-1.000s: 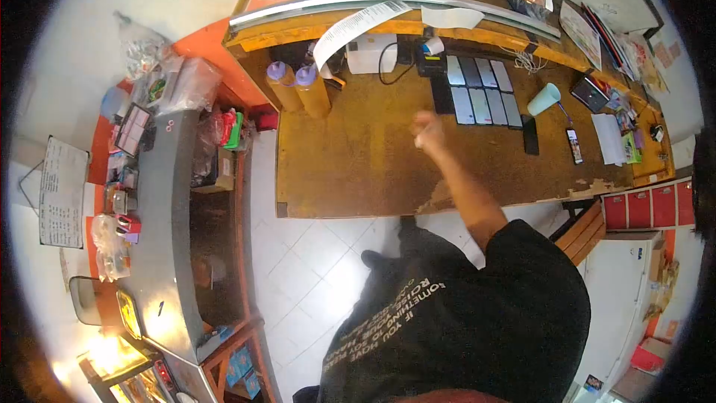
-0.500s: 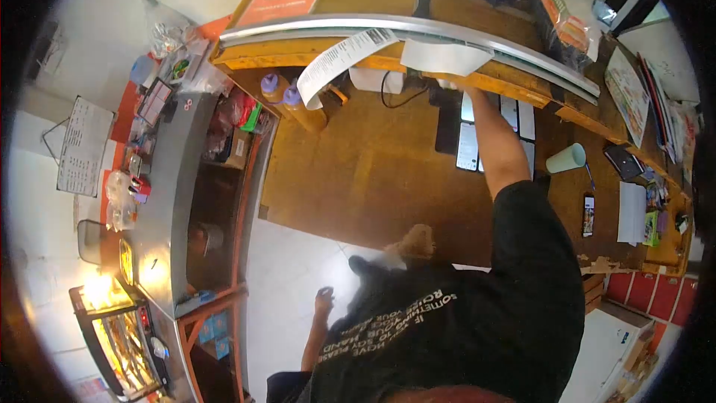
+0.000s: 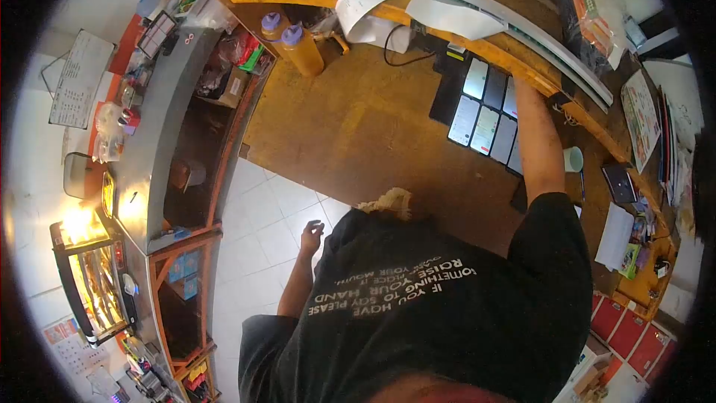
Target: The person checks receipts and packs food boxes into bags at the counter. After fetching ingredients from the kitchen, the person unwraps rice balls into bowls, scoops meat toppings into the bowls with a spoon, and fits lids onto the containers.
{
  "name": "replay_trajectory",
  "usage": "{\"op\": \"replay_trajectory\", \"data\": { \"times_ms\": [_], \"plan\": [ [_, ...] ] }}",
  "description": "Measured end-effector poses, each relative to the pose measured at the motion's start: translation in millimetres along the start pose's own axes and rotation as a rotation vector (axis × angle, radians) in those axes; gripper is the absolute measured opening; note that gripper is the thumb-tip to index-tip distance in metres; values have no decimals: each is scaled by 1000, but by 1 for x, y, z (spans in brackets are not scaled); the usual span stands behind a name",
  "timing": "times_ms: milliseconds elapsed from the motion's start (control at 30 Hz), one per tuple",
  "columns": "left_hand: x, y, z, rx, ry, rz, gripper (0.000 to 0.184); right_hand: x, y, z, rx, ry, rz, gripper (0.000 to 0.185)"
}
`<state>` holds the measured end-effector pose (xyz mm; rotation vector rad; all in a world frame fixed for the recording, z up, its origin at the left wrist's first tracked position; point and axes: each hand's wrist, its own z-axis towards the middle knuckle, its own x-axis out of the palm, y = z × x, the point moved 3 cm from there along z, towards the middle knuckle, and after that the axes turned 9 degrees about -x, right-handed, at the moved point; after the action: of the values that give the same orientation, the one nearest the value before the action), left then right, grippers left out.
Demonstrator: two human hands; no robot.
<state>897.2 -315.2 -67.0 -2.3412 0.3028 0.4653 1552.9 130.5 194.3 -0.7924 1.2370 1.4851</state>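
**Right-Hand Reach at the Phone Array: Current Position**

The right forearm [image 3: 538, 134] has shifted from across the middle of the phones [image 3: 485, 130] to their right end. The left columns, partly covered half a second earlier, are now exposed. In judgement, access from the left side is improved, while the right end remains obstructed by the arm.

The right hand is hidden beyond the edge of the upper shelf [image 3: 514, 60]; its finger state and any held item cannot be told. The left hand [image 3: 312, 239] hangs just left of the torso, apart from the table [image 3: 358, 127]. Its fingers are loosely curled, with a gap at the thumb, and no held object shows.

The phones lie flat in two rows on the right part of the table, between a black pad [image 3: 445, 98] on the left and a green cup [image 3: 573, 159] on the right. Screens face upward, several lit. Long axes run near to far, roughly parallel, with far ends leaning right. Which end is the top cannot be told reliably.
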Motion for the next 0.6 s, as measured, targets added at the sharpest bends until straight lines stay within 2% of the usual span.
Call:
{"op": "replay_trajectory", "data": {
  "times_ms": [167,267,433,500,533,567,600],
  "plan": [
    [-10,-33,28,222,8,2,33,-20,10,-42,-11,-44,-58,60],
    [-18,-85,12,304,-42,-61,22,-23,23,-58,-11,-42,-66,59],
    [-27,-123,15,454,-103,-69,19,-43,58,-80,-41,5,130,59],
    [-27,-139,16,467,-109,-71,17,-36,45,-86,-53,-27,107,58],
    [-26,-155,11,416,-84,-60,23,-40,47,-91,-101,-38,100,56],
    [-18,-168,14,474,-39,-131,30,-42,50,-96,-150,-48,95,54],
    [-11,-181,19,529,3,-203,38,-40,47,-101,-89,-61,124,51]
  ]
}}
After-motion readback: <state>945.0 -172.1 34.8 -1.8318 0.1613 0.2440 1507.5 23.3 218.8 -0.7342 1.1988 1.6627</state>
